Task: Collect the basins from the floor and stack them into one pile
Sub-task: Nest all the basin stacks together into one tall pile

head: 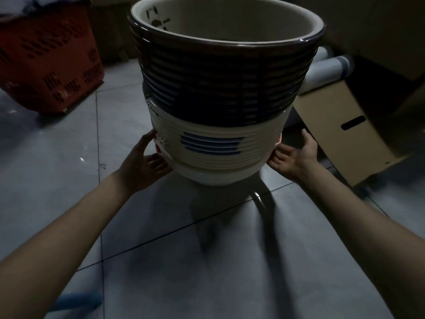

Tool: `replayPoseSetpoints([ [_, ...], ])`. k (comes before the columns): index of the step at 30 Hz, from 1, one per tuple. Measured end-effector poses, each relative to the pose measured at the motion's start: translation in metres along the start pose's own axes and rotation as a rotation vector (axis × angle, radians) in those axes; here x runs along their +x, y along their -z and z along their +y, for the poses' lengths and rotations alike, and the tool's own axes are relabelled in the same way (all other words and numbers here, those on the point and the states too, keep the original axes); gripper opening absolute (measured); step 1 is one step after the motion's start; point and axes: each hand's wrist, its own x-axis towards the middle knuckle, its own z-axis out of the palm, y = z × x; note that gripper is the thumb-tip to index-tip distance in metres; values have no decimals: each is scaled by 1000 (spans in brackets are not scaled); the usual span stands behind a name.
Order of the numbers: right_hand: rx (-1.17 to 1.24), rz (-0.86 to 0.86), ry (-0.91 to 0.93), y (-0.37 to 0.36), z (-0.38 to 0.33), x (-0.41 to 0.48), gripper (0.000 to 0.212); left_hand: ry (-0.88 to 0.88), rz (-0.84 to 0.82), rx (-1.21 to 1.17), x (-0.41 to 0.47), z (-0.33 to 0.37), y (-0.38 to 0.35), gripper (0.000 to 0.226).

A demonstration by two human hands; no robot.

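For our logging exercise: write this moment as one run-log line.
stack: dark basins over cream, upright | left hand: open, on lower side | right hand: open, at opposite side | nearby: basket, box

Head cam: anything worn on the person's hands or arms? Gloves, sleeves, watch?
Nothing visible. Left hand and right hand: no gloves, rings or watch. Left forearm and right forearm: no sleeves up to the frame edge. Dim light could hide small items.
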Motion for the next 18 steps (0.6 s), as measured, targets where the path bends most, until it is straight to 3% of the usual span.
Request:
replayPoseSetpoints([
  [9,-83,67,22,18,12,-21,78,5,-42,-52,-23,-27,17,94],
  [14,-353,24,81,15,13,-27,69,-28,36,89,-28,-20,15,86],
  [18,-449,28,162,1,11,-28,66,-71,21,292,-26,-2,14,94],
])
